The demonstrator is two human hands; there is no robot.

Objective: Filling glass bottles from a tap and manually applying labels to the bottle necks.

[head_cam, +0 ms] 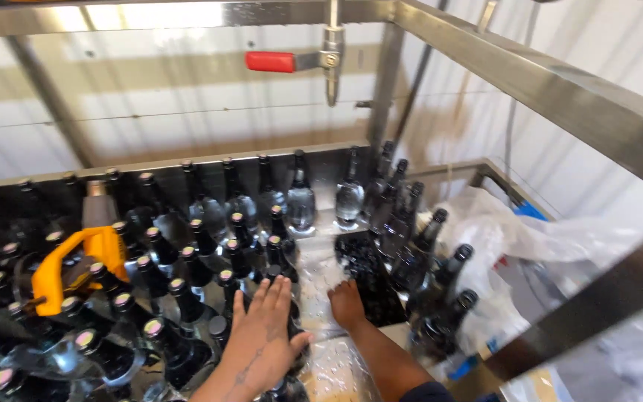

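Left hand [262, 335], fingers spread flat, rests on upright dark bottles [187, 298] at its 11 o'clock; right hand [346, 304], fingers curled empty, presses the wet bench [321, 275].

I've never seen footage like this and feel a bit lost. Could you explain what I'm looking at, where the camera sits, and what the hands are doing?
The single picture comes from a camera worn on a person's head, looking down at their own two bare hands. They stand at a wet stainless steel trough packed with upright dark glass bottles. The left hand lies flat, fingers spread, against the bottles on that side. The right hand rests on the wet metal gap between two bottle groups; it grips nothing. An orange plastic tool lies among the bottles on the left. Above hangs a red-handled metal valve. Crumpled clear plastic sheeting lies at the right.
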